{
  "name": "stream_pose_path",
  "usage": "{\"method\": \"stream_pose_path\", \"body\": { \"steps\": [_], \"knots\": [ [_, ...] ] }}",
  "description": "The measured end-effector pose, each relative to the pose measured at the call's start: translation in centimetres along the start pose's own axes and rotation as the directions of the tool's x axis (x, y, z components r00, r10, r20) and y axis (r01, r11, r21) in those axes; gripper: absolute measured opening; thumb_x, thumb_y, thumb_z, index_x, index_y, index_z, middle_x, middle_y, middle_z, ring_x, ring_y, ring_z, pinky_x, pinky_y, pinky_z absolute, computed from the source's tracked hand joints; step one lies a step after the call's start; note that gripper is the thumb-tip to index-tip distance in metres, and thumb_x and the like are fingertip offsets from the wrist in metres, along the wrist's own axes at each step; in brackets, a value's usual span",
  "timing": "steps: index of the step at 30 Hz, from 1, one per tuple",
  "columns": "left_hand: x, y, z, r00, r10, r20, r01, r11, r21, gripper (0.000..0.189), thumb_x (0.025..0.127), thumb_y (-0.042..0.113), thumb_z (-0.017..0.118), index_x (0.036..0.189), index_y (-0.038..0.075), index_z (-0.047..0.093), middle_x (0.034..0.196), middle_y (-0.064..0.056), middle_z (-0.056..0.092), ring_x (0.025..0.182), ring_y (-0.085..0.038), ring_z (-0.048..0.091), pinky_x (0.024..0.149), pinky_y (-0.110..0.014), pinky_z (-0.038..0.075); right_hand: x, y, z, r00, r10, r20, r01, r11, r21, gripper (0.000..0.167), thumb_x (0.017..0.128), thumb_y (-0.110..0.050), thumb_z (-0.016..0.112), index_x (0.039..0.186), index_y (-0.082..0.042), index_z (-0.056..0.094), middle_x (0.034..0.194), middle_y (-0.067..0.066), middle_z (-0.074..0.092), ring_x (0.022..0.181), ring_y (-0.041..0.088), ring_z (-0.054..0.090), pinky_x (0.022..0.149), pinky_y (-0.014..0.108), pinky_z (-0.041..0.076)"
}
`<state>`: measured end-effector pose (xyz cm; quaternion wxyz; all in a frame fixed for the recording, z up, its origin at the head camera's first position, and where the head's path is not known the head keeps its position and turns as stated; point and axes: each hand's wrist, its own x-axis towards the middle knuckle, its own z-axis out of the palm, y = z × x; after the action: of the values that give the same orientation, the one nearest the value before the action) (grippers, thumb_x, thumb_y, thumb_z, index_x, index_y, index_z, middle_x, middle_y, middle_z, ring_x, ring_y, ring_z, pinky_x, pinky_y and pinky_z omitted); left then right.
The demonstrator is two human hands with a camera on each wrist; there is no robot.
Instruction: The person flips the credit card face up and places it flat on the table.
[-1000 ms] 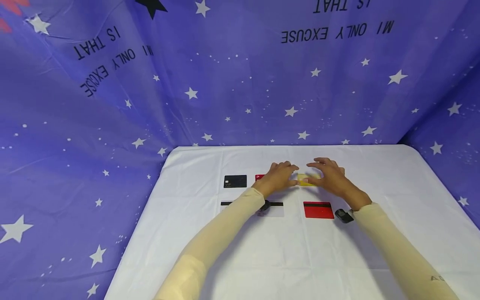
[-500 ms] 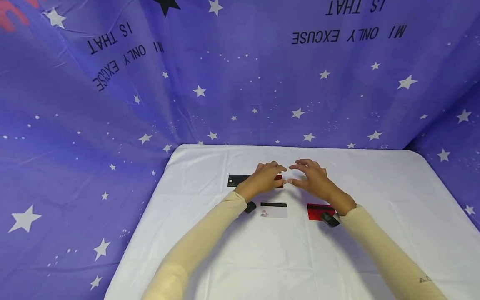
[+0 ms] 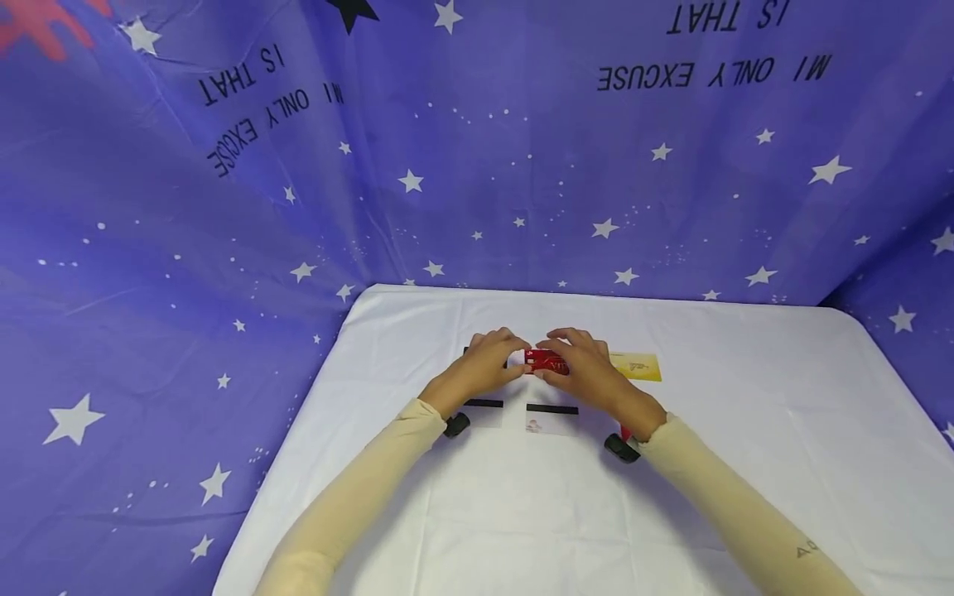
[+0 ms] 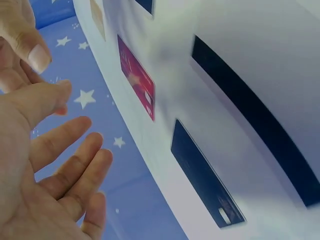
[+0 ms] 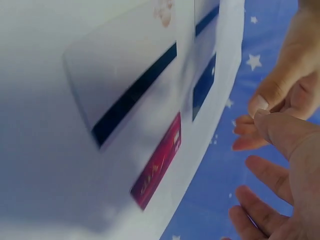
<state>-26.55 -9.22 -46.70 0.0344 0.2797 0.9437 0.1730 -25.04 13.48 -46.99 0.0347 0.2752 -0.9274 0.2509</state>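
Note:
In the head view, my left hand (image 3: 479, 366) hovers over the black card, whose edges barely show around it. My right hand (image 3: 585, 367) is above the right part of a red VIP card (image 3: 546, 362). Fingers of both hands are loosely bent, with nothing between them. The wrist views show the hands raised off the table, their thumbs close together. From the left wrist, the black card (image 4: 205, 175) and the red card (image 4: 136, 77) lie flat. A yellow card (image 3: 641, 367) lies just right of my right hand.
Nearer me lie two white cards with black stripes, one partly behind my left wrist and one in the middle (image 3: 551, 420). A second red card (image 3: 626, 433) is mostly hidden by my right wrist. Beyond the white tablecloth (image 3: 522, 513) hangs a purple star-printed curtain (image 3: 477, 165).
Both hands have moved left along the back row, from around the red and yellow cards to over the black and red ones. The yellow card is uncovered again. The cards stay in place.

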Motion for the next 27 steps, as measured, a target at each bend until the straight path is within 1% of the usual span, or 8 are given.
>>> {"method": "stream_pose_path", "body": {
  "steps": [6,11,16,21,23,25,27],
  "knots": [
    [-2.2,-2.0,-0.4,0.999,-0.040,-0.021,0.039,0.997,-0.059,0.043,0.105,0.036,0.067,0.142,0.014,0.065,0.137,-0.007,0.062,0.126,-0.028,0.060,0.106,-0.052,0.039,0.4,-1.7,1.6,1.000,0.003,0.027,-0.003,1.000,-0.006,0.049,0.095,-0.034,0.080,0.138,-0.014,0.068,0.150,0.016,0.054,0.141,0.041,0.046,0.103,0.061,0.035],
    [-4.9,-4.0,-0.8,0.994,-0.090,-0.054,0.083,0.990,-0.117,0.043,0.106,0.035,0.066,0.142,0.012,0.065,0.137,-0.007,0.062,0.130,-0.029,0.058,0.108,-0.051,0.038,0.6,-3.1,3.3,0.999,-0.024,0.043,0.024,1.000,-0.003,0.051,0.095,-0.036,0.079,0.139,-0.013,0.067,0.153,0.016,0.050,0.143,0.039,0.044,0.104,0.060,0.034],
    [-7.2,-5.9,-0.7,0.988,-0.140,-0.067,0.130,0.982,-0.139,0.047,0.106,0.038,0.064,0.145,0.012,0.063,0.139,-0.008,0.061,0.135,-0.030,0.055,0.110,-0.050,0.036,0.8,-4.3,4.3,0.996,-0.031,0.078,0.032,0.999,-0.017,0.054,0.095,-0.039,0.079,0.141,-0.014,0.067,0.156,0.016,0.048,0.145,0.038,0.042,0.105,0.059,0.034],
    [-9.0,-7.0,-0.7,0.982,-0.178,-0.067,0.166,0.973,-0.158,0.044,0.105,0.035,0.065,0.143,0.011,0.065,0.138,-0.009,0.060,0.134,-0.031,0.054,0.106,-0.051,0.037,0.8,-5.5,5.0,0.990,-0.024,0.138,0.029,0.999,-0.032,0.058,0.095,-0.042,0.079,0.145,-0.017,0.064,0.161,0.016,0.043,0.149,0.038,0.038,0.106,0.060,0.033],
    [-9.6,-7.2,-0.7,0.980,-0.187,-0.061,0.176,0.972,-0.156,0.044,0.104,0.035,0.066,0.141,0.012,0.066,0.138,-0.009,0.060,0.133,-0.032,0.054,0.105,-0.052,0.037,0.7,-5.8,5.4,0.988,-0.026,0.150,0.032,0.999,-0.037,0.059,0.094,-0.043,0.079,0.145,-0.017,0.064,0.162,0.015,0.042,0.150,0.041,0.037,0.106,0.061,0.032],
    [-10.2,-7.3,-0.6,0.981,-0.190,-0.044,0.182,0.972,-0.151,0.045,0.103,0.037,0.069,0.140,0.012,0.066,0.139,-0.010,0.059,0.133,-0.032,0.054,0.107,-0.053,0.037,0.7,-6.0,5.7,0.988,-0.030,0.151,0.036,0.999,-0.040,0.060,0.093,-0.043,0.081,0.144,-0.015,0.065,0.162,0.015,0.042,0.150,0.046,0.036,0.106,0.062,0.032],
    [-10.7,-7.3,-0.6,0.981,-0.193,-0.020,0.188,0.970,-0.156,0.047,0.100,0.037,0.073,0.140,0.013,0.067,0.139,-0.010,0.058,0.133,-0.032,0.053,0.109,-0.053,0.036,0.6,-6.1,5.9,0.988,-0.036,0.150,0.044,0.998,-0.053,0.061,0.092,-0.043,0.081,0.144,-0.015,0.066,0.162,0.015,0.042,0.149,0.046,0.037,0.105,0.061,0.033]
  ]
}}
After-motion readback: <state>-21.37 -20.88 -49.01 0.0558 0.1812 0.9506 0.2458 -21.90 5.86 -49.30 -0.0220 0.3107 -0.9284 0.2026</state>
